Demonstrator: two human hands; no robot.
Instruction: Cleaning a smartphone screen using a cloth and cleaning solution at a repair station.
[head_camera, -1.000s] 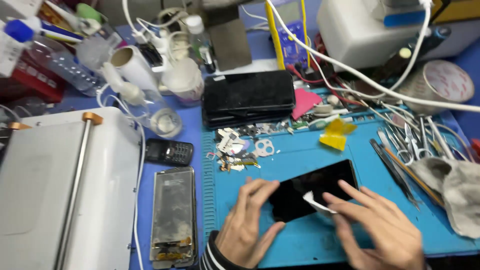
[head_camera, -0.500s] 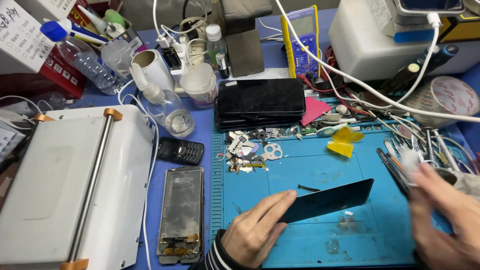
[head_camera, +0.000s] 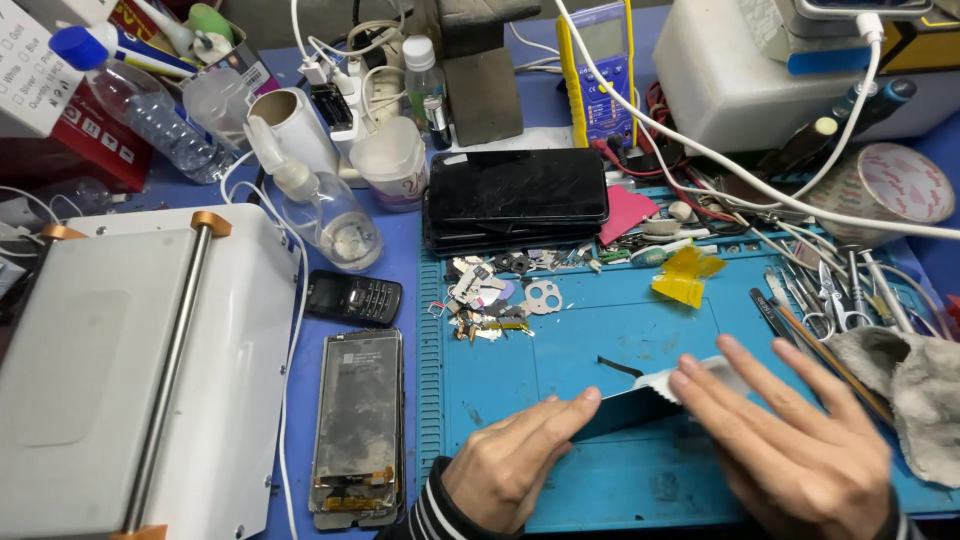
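Head view: a thin dark phone screen panel (head_camera: 625, 412) lies tilted on the blue work mat (head_camera: 620, 335). Left hand (head_camera: 515, 470) steadies its near edge with fingers loosely spread; right hand (head_camera: 790, 455), fingers extended, presses a small white wipe (head_camera: 672, 380) onto it. Panel looks light, stiff, slippery and breakable, best held by its edges.

— Is it bright?
— Yes, light comes from above. The black phone stack (head_camera: 517, 190) shines a bit.
— Any blur?
— The right hand (head_camera: 790, 450) looks a little soft. The edges bend slightly. Shadows are soft.
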